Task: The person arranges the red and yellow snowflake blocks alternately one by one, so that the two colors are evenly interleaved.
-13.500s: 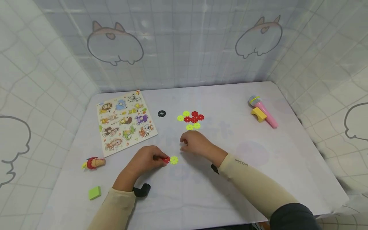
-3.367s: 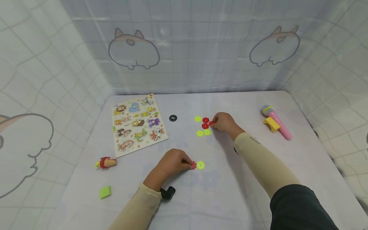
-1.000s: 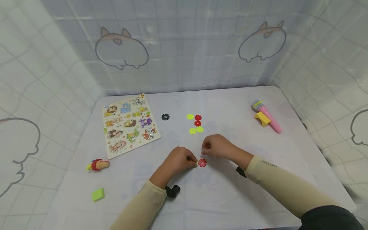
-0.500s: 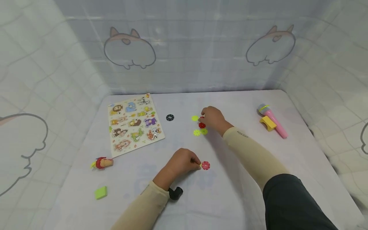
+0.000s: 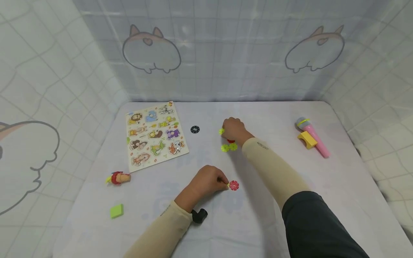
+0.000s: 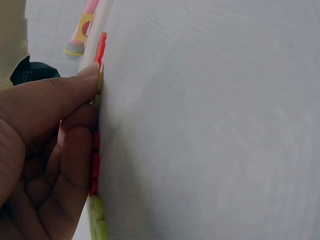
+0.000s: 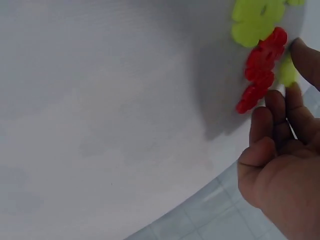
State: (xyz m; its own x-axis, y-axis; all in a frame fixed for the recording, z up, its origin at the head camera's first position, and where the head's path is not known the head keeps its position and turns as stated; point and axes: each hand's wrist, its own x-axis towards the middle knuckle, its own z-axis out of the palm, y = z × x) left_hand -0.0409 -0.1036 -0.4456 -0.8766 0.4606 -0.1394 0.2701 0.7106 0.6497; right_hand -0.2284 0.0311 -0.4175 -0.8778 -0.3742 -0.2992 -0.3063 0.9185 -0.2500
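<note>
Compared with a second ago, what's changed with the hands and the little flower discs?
The right hand has gone from beside the left hand out to the loose pile of discs farther back, fingers now on a yellow-green disc. The left hand stays put, pinching the joined chain with the red disc at its end. The puzzle board, black chip and toy microphone have not moved.

Your left hand (image 5: 206, 181) and right hand (image 5: 233, 129) are bare, with no gloves or rings showing. Both forearms are covered by snug beige fabric arm sleeves (image 5: 271, 168) that end at the wrists, each printed with a short line of small dark lettering, too small to read. Above the right elbow you wear a dark grey-black upper sleeve (image 5: 319, 229). A small black camera mount (image 5: 199, 215) sits strapped under your left wrist.
</note>
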